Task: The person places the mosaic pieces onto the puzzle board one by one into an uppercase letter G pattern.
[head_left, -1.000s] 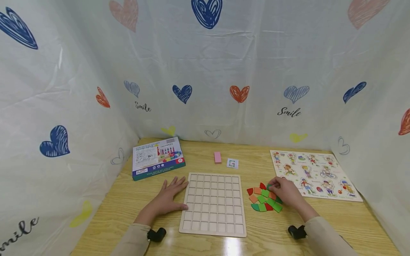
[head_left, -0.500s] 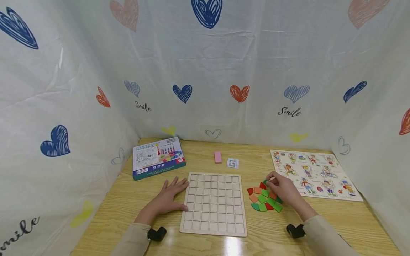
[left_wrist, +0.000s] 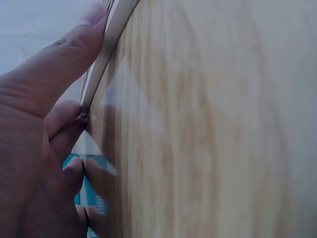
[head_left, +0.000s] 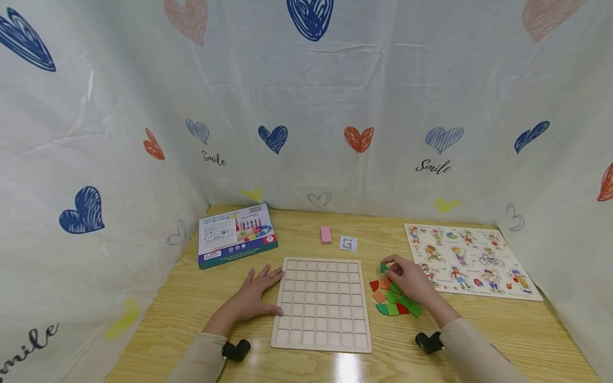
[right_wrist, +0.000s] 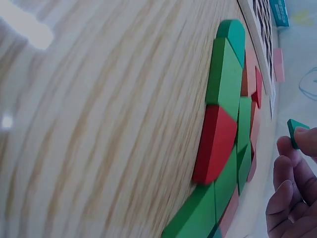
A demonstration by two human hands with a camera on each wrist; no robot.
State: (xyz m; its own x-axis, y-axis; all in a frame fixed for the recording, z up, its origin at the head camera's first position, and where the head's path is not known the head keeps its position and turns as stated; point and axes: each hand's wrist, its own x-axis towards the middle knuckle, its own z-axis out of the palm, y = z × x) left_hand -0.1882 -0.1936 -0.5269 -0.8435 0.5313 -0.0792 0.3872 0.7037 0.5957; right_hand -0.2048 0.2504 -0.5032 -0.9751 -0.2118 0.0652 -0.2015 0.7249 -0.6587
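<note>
A wooden grid board point(head_left: 322, 349) lies on the table. My left hand point(head_left: 250, 301) rests at its left side with fingers spread; the thumb and a fingertip touch the board's edge, as the left wrist view also shows with the thumb point(left_wrist: 79, 47). Between thumb and finger, my right hand point(head_left: 412, 281) pinches a dark green tile point(right_wrist: 292, 130) above the far side of a tile pile. In that pile are green tiles point(head_left: 391, 298), orange tiles point(head_left: 379, 296) and red tiles point(head_left: 374, 285), some with a curved side. My right hand hides part of the pile.
A flat box point(head_left: 237, 234) lies at the back left. Behind the board are a pink block point(head_left: 325, 235) and a small printed card point(head_left: 348, 243). A picture board point(head_left: 471, 260) with cartoon figures lies at the right. A heart-print curtain point(head_left: 316, 106) encloses the table.
My right hand has moved left and away from me, carrying the dark green tile off the pile's far edge. The left hand stays in place at the board.
</note>
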